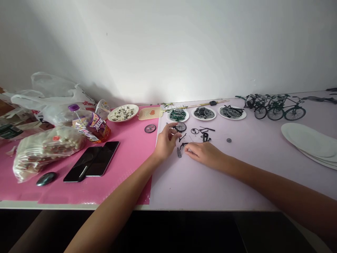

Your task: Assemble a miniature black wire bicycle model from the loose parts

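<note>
My left hand (166,142) is curled, thumb and fingers closed around part of a dark toy bicycle piece. A spoked wheel (181,127) shows just beyond its fingertips, seemingly attached to that piece. To the right, my right hand (201,151) rests low over the table with fingers pinched together. At its fingertips is a small curved black part (183,144); the grip itself is partly hidden. Below lies a grey mesh-like piece (179,152). Behind the right hand are a thin ring (195,131), a black chunky part (206,137) and several thin rods.
Three plates of bicycle parts (178,114) line the wall side beside a tape measure (212,103). Assembled toy bicycles (285,109) stand at right, near stacked white plates (308,138). A loose wheel (150,128), phones (102,159), a drink bottle (92,124) and bags (47,147) lie left.
</note>
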`<state>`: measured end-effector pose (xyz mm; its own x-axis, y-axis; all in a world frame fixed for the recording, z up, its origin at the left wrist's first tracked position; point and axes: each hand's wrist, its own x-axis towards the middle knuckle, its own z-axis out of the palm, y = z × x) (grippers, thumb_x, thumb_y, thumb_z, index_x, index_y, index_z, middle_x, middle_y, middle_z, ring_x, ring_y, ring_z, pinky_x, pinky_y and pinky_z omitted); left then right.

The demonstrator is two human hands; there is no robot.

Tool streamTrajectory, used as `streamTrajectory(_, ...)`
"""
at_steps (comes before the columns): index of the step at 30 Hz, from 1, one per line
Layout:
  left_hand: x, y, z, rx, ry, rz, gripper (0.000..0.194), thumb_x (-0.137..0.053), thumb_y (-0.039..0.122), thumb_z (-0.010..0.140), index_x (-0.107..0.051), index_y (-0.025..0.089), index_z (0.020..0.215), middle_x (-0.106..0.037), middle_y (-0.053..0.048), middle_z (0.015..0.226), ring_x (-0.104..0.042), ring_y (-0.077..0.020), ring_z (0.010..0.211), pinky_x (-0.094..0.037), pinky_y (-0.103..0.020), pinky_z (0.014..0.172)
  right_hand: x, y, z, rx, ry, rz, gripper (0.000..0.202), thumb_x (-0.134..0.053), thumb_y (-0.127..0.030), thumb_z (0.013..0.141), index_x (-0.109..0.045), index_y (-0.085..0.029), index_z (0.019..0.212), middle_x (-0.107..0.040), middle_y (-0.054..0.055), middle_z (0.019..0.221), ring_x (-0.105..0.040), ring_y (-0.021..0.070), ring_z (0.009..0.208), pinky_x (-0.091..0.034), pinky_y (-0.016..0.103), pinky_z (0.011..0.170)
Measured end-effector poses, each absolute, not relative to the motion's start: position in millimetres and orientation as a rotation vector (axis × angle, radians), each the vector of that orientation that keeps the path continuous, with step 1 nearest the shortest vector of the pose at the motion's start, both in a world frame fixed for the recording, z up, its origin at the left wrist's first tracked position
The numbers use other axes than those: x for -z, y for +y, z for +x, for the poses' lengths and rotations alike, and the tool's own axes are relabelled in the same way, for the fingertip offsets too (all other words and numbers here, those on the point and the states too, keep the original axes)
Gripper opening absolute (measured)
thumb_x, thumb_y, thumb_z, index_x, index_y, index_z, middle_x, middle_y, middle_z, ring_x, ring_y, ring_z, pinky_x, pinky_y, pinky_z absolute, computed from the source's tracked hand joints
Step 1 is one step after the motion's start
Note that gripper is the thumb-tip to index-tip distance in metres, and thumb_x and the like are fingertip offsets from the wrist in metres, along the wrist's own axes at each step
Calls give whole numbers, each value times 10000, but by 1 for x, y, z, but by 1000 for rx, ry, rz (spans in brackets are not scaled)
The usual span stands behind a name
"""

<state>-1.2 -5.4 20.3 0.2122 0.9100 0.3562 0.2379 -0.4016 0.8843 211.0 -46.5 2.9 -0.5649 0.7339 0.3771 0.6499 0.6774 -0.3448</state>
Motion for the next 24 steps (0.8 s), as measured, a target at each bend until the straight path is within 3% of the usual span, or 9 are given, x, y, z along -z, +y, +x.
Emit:
streamTrajectory(6, -24, -12, 2, -1142, 956, 1714, 445, -673, 306, 955, -561, 205, 1374, -725, -13, 857, -545, -94, 574, -444, -235, 568, -6, -44, 210, -185, -2132, -917, 143, -491, -304, 1107, -587, -257, 1011, -681, 40, 920, -627, 187, 754, -468, 309, 679)
streamTrajectory(14, -39, -28, 8, -929, 758, 1607, 651, -794, 433, 883, -505, 193, 1414, -730, -21, 778, -546, -114, 558, -421, -236, 503, -12, -40, 213, -169, -1939, -899, 155, -439, -247, 1097, -491, -270, 953, -566, 41, 894, -564, 225, 815, -482, 367, 732)
streamTrajectory(24, -43, -33, 9, -847, 716, 1654, 592, -783, 342, 894, -519, 187, 1401, -731, -28, 751, -653, -151, 637, -455, -273, 602, -11, -37, 214, -229, -1946, -830, 170, -438, -232, 1094, -483, -269, 934, -551, 28, 878, -554, 219, 819, -480, 367, 759)
